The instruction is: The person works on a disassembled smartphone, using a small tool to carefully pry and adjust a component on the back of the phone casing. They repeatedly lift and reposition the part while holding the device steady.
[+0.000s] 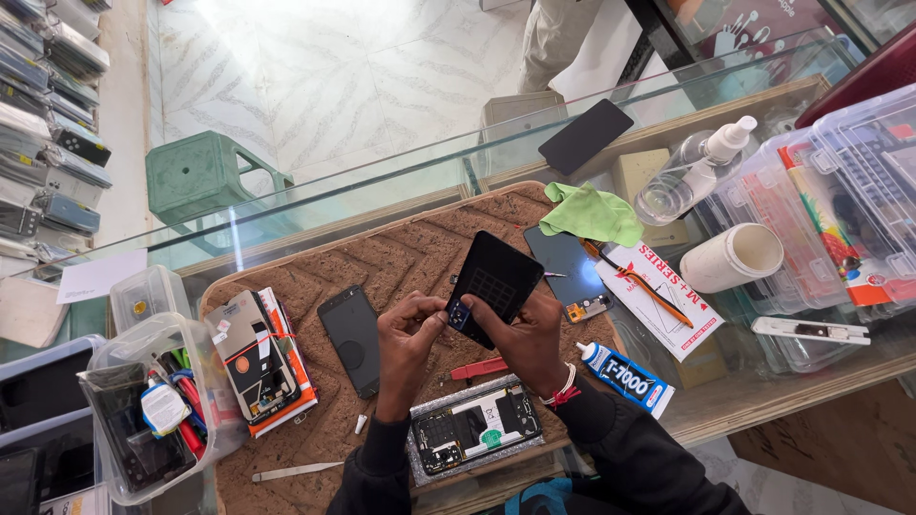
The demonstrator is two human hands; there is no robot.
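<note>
Phone [474, 426] lay opened at near edge of the tabletop [420, 257], internals exposed. Back cover [496, 278] was lifted above it, left hand [408, 339] pinching its lower corner, right hand [527, 341] gripping its edge. Refitting apparently not begun.

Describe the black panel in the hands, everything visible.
The black panel is a flat, thin, dark rectangle with rounded corners and a faint grid on its face. A small blue part sits at its lower left corner. It is held tilted above the brown mat, lifted clear of it. The left hand pinches that corner; the right hand grips the lower edge.
</note>
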